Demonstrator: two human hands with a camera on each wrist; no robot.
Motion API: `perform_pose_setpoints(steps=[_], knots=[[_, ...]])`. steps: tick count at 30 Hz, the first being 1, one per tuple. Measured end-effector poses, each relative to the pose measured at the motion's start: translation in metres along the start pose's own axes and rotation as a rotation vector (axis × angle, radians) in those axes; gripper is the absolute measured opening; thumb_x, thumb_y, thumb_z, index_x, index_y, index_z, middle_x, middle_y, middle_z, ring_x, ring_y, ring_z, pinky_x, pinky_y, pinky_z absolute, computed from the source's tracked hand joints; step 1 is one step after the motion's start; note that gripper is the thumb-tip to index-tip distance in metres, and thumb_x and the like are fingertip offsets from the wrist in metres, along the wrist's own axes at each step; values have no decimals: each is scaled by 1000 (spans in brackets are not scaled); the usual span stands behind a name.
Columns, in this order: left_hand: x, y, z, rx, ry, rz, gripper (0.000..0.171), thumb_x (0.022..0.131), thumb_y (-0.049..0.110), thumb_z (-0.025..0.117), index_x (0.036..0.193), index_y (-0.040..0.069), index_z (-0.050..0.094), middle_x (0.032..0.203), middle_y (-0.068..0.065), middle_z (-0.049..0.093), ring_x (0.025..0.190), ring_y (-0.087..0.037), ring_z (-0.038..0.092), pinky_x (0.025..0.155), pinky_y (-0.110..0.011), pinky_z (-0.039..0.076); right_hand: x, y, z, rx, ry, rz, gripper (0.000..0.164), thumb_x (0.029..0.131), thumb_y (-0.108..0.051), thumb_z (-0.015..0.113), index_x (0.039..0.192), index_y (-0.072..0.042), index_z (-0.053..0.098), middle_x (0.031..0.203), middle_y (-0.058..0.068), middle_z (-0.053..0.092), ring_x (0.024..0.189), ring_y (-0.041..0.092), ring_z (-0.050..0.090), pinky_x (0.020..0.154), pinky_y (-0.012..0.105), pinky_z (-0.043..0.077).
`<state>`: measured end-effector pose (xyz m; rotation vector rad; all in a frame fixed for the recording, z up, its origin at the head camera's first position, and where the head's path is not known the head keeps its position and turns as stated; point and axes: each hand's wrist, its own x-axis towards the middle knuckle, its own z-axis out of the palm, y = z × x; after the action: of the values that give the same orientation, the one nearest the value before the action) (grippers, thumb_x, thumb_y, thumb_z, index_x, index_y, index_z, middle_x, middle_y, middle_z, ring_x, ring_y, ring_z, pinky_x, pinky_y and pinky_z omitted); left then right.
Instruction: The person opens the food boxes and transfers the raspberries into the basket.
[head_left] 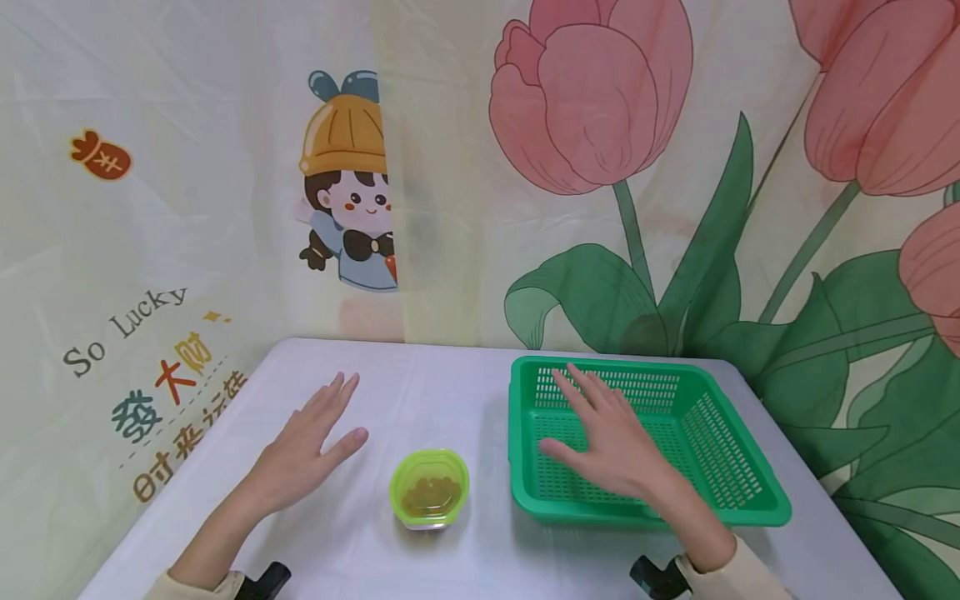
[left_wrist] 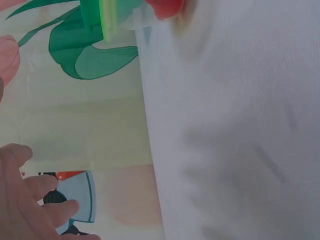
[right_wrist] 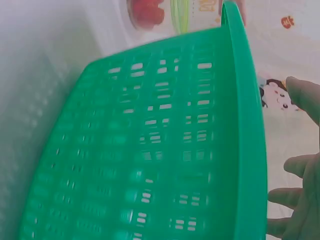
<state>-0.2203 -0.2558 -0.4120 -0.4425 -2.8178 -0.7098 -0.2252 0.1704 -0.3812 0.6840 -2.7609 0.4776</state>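
A small clear container (head_left: 429, 492) with a yellow-green lid stands on the table between my hands. In the right wrist view, red contents (right_wrist: 146, 13) show through its side. My left hand (head_left: 303, 454) hovers over the table left of the container, its fingers straight and thumb spread. Above the green plastic basket (head_left: 750, 508), my right hand (head_left: 611, 442) is held with fingers extended, holding nothing. The basket, with slotted walls and floor, lies to the right of the container and has nothing in it.
A white cloth covers the table (head_left: 360, 392). Behind it hangs a printed curtain (head_left: 450, 167) with tulips and a cartoon figure. Black camera mounts (head_left: 264, 581) sit on both wrists. The basket reaches close to the table's right edge.
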Motion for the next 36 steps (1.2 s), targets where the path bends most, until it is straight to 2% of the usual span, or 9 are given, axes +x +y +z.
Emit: perform_pose_setpoints(steps=[6,15,17,23,28,36], knots=[[-4,4,8,-56,-22,-8,72,98,55,49,157,34,13,164,-1,11,148,-36,16,103,-75,23,4,-14,8,14,-12,-40,86,88,-72,49,157,-31,17,162,-2,19,149,29,15,116,61,16],[-10,7,18,-200,-40,9,69,99,45,53,156,35,16,162,-3,19,147,-37,19,108,-70,21,9,-37,16,36,-44,-78,85,87,-68,55,156,-30,22,161,-2,22,149,27,16,116,58,18],[-11,7,21,-226,-45,8,68,99,44,53,156,37,16,162,-4,21,144,-38,26,106,-71,23,10,-41,18,34,-53,-83,85,87,-69,55,156,-32,21,161,-2,23,149,26,16,117,58,18],[-14,11,29,-320,-65,17,67,98,42,55,154,40,19,158,-6,30,134,-35,46,101,-59,42,12,-50,24,24,-72,-120,85,87,-69,53,156,-32,21,161,-2,23,149,26,16,117,56,18],[-15,13,34,-399,-92,22,68,97,40,59,154,40,21,157,-4,31,132,-33,48,101,-51,45,14,-59,29,14,-91,-153,84,88,-68,54,156,-27,26,161,0,24,148,29,20,117,56,17],[-18,16,39,-527,-166,-15,69,94,37,65,151,42,27,157,2,32,133,-31,48,98,-38,50,17,-70,36,-4,-95,-215,81,88,-64,58,153,-23,32,159,2,29,146,29,24,118,55,17]])
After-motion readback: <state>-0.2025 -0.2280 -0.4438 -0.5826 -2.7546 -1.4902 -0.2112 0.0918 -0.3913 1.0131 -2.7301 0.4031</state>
